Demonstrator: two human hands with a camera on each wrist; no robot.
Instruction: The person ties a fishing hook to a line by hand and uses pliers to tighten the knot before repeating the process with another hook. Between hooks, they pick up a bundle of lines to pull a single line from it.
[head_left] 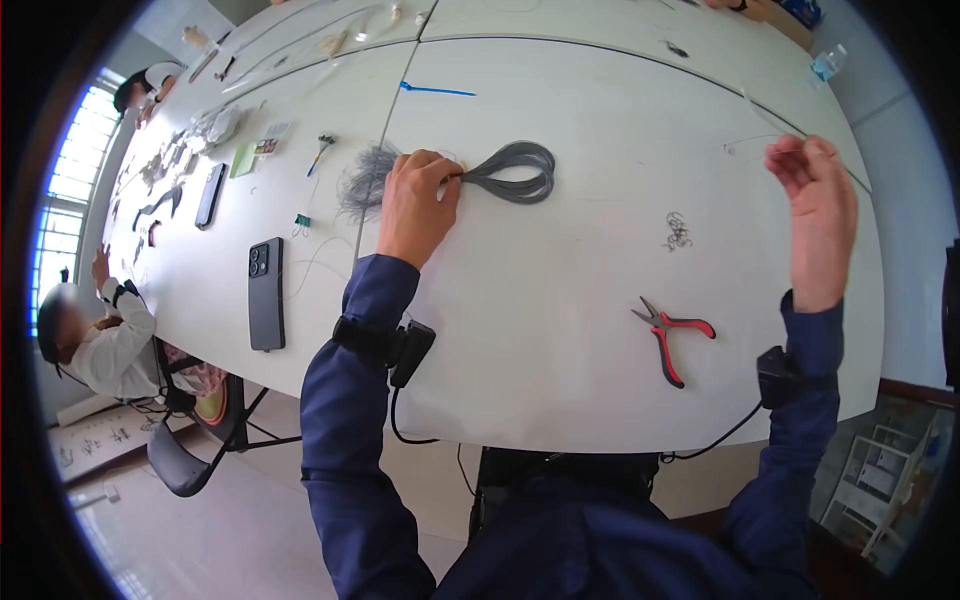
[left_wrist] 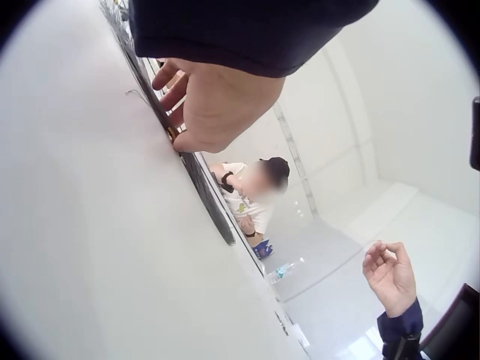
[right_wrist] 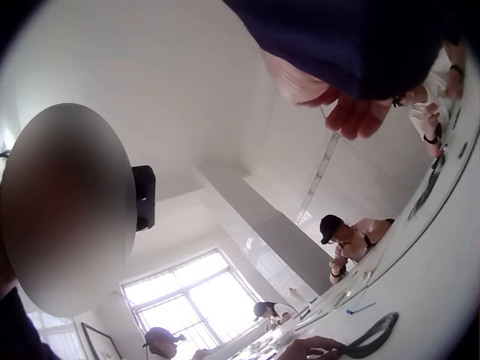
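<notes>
My left hand (head_left: pixel 412 208) grips a bundle of thin grey strands near its middle, thumb and fingers around the narrow neck. To the right of the hand the bundle forms a flat loop (head_left: pixel 546 175) on the white table. Loose, frayed strands (head_left: pixel 362 185) spread out on its left. My right hand (head_left: pixel 818 210) is raised over the table's right side, thumb against the curled fingertips, pinching a fine thread (head_left: pixel 760 137) that runs off to the left. Near the front lie red-handled pliers (head_left: pixel 664 335), jaws apart. Behind them is a small tangle of dark wire bits (head_left: pixel 677 232).
A blue cable tie (head_left: pixel 437 90) lies beyond the loop. Left of the bundle are a dark phone (head_left: pixel 266 295), a second phone (head_left: pixel 210 195) and a small green spool (head_left: pixel 302 222). A water bottle (head_left: pixel 828 63) stands far right. Other people sit around the tables.
</notes>
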